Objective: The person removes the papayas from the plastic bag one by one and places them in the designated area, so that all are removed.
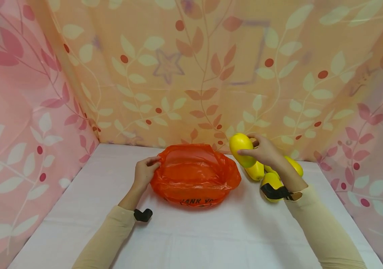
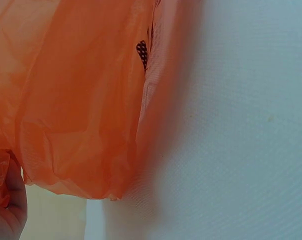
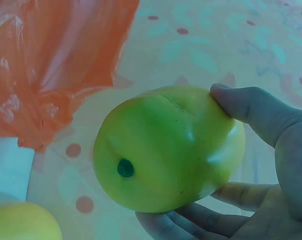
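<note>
An orange-red plastic bag (image 1: 191, 173) lies on the table with its mouth spread open and dark lettering along its near side. At its left rim my left hand (image 1: 144, 172) pinches the plastic between thumb and fingers; the left wrist view shows the bag's side (image 2: 86, 110) and the fingers around a fold of it. My right hand (image 1: 266, 151) holds a yellow mango (image 1: 241, 149) in the air, just beyond the bag's right edge. Seen from the right wrist, that mango (image 3: 166, 155) has a green-tinged skin and a dark stem spot, with the thumb above and fingers below.
Several more yellow mangoes (image 1: 256, 172) lie on the table right of the bag, partly hidden by my right forearm. A white cloth (image 1: 191, 239) covers the table. Floral curtains (image 1: 204, 74) hang behind and on both sides.
</note>
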Tool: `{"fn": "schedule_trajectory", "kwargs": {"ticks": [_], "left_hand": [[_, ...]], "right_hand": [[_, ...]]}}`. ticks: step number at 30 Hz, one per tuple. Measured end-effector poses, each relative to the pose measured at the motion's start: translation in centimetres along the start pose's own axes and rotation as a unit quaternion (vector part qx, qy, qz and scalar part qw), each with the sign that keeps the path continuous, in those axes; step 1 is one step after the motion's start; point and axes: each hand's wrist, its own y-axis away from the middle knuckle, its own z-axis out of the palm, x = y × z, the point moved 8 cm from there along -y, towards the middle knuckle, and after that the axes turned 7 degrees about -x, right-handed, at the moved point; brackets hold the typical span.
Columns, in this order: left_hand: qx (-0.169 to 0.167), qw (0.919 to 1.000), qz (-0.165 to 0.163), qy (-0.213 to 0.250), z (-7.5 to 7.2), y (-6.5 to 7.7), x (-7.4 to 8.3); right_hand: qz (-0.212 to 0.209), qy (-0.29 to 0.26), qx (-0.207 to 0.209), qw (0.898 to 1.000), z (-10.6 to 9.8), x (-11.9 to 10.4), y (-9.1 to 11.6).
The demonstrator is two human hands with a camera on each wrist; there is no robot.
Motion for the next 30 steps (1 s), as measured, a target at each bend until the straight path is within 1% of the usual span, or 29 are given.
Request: {"fn": "schedule_trajectory", "kwargs": {"ticks": [4,13,22,25,30], "left_hand": [[0.004,1.0000,0.001,0.003,0.0,-0.1,-0.1],[0.001,1.0000,-0.004,0.001,0.0,-0.1,-0.3],[-0.002,1.0000,-0.006,0.002,-0.1,0.0,-0.3],[-0.004,1.0000,-0.006,0.002,-0.1,0.0,-0.4],[-0.008,0.9999,-0.009,-0.002,0.0,-0.2,-0.5]], "right_hand": [[0.004,0.001,0.007,1.000,-0.8,0.7,0.7],[0.032,-0.003,0.020,0.999,-2.2,2.8,2.0],[0.027,-0.012,0.032,0.999,-3.1,4.6,3.1],[0.030,-0.023,0.032,0.999,-3.3,5.3,3.5],[0.041,-0.025,0.034,0.998,-3.7,6.9,4.2]]}}
